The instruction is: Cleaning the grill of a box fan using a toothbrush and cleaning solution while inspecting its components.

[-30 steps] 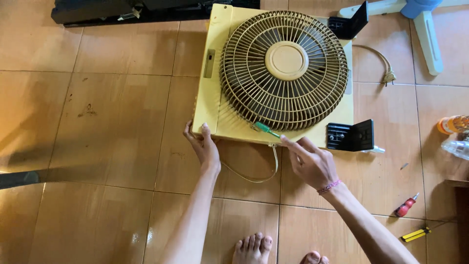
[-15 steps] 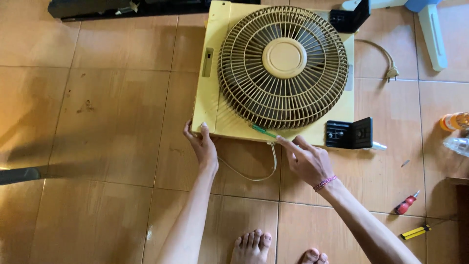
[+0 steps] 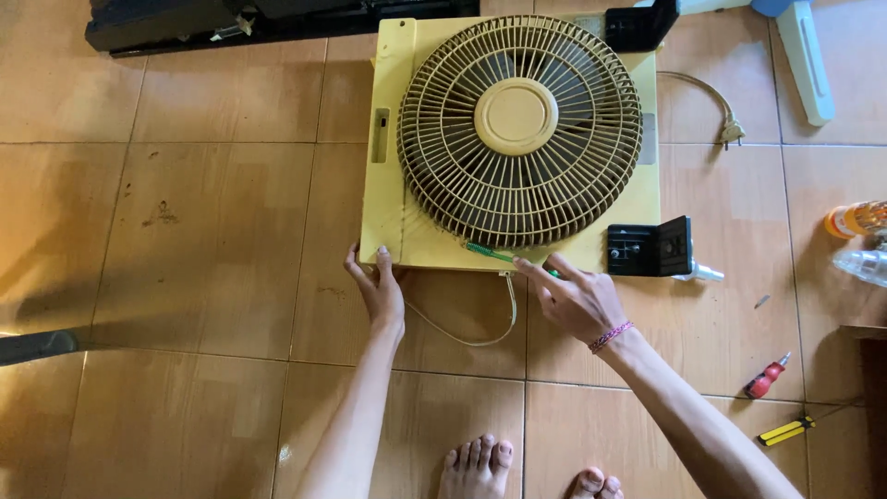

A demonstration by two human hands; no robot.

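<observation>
A square yellow box fan [image 3: 393, 212] lies flat on the tiled floor, its round tan grille [image 3: 517, 129] facing up. My left hand [image 3: 377, 286] grips the fan's near left corner. My right hand [image 3: 577, 298] holds a green-handled screwdriver [image 3: 490, 251], its tip pointing at the near rim of the grille. A beige cord [image 3: 480, 323] loops out from the fan's near edge between my hands. My bare toes [image 3: 476, 460] show at the bottom.
A black control block [image 3: 651, 248] sits at the fan's near right corner. A red screwdriver [image 3: 767, 377] and a yellow-handled one [image 3: 785, 431] lie at the right. Bottles [image 3: 859, 236] at far right, a plug [image 3: 730, 131], a dark case [image 3: 231, 23] at top left.
The view shifted slightly. My right hand moved the screwdriver a little left along the grille's near rim. My left hand stays on the fan's corner.
</observation>
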